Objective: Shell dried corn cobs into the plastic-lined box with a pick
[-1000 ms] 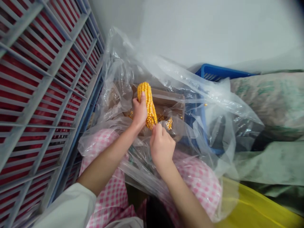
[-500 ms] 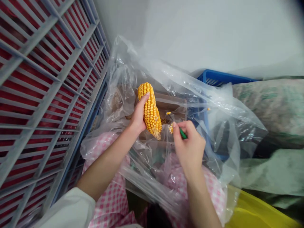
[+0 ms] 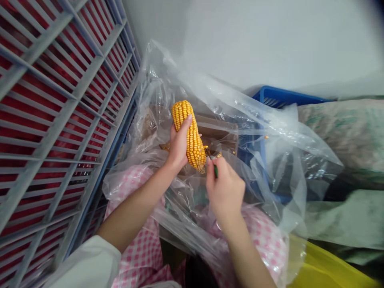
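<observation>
My left hand point(image 3: 179, 145) is wrapped round a yellow corn cob point(image 3: 195, 140), thumb lying along the kernels. The cob tilts, its ragged pale end pointing down toward my right hand point(image 3: 225, 184). That hand is closed on a green-handled tool point(image 3: 216, 171); its thin dark shaft reaches to the cob's lower right side, where a loose-looking kernel sticks out. Most of the tool is hidden by my fingers, so its exact kind is unclear. Beneath both hands, a clear plastic bag point(image 3: 186, 196) spreads over my lap and lines a cardboard box point(image 3: 219, 130).
On the left, a tall slatted grey crate point(image 3: 60, 130) holds red contents. A blue basket point(image 3: 288, 96) stands at right behind the plastic, beside a stained woven sack point(image 3: 345, 136). Yellow material point(image 3: 327, 264) lies at lower right. A white wall point(image 3: 255, 44) rises ahead.
My right hand has moved left and slightly up, bringing the tool to the cob's lower side. My left hand has turned the cob a little, and its damaged patch is less visible.
</observation>
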The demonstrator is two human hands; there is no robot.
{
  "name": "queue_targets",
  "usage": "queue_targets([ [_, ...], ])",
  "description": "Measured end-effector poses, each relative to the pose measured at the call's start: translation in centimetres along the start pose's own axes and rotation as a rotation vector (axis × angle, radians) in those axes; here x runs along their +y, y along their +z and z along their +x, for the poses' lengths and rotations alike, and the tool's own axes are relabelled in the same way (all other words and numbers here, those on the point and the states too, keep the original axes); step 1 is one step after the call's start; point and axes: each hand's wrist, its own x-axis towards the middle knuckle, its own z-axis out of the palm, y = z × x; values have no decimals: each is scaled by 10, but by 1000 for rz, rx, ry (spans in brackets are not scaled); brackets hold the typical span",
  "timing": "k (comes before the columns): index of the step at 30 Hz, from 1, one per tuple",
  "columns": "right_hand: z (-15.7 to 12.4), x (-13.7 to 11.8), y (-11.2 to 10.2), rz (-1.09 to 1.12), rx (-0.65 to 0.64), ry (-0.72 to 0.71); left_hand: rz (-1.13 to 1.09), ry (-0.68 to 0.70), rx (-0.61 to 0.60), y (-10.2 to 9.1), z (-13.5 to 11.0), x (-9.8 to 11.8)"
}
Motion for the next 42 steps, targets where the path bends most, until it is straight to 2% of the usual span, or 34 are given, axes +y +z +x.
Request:
queue_targets([
  [4,-11,-17,9,-81,28,-99,-15,46,84,1,2,-4],
  [8,-8,-10,-1,64,-17,-68,-45,67,106,1,5,1],
  [13,6,8,-14,386,-14,136,-16,3,-37,1,-3,7],
  [15,7,10,-15,441,-13,156,-8,1,-81,1,-6,7],
  [21,5,10,-14,419,-79,76,1,-72,-72,2,-3,8],
  [24,8,14,-17,406,-121,46,25,-59,-89,3,-5,11],
  [28,14,23,-21,413,-296,-69,161,-84,-230,3,-11,11],
  [30,13,23,-20,395,-325,-90,206,-117,-271,3,-11,9],
  [32,9,18,-15,330,-268,-58,202,-99,-226,3,-10,4],
  [35,1,5,-2,222,-133,22,148,21,-76,3,-6,-4],
  [37,-2,-3,6,229,-89,77,101,46,-4,2,-5,-7],
  [42,2,1,6,401,-131,219,41,-45,-22,0,-7,-7],
])
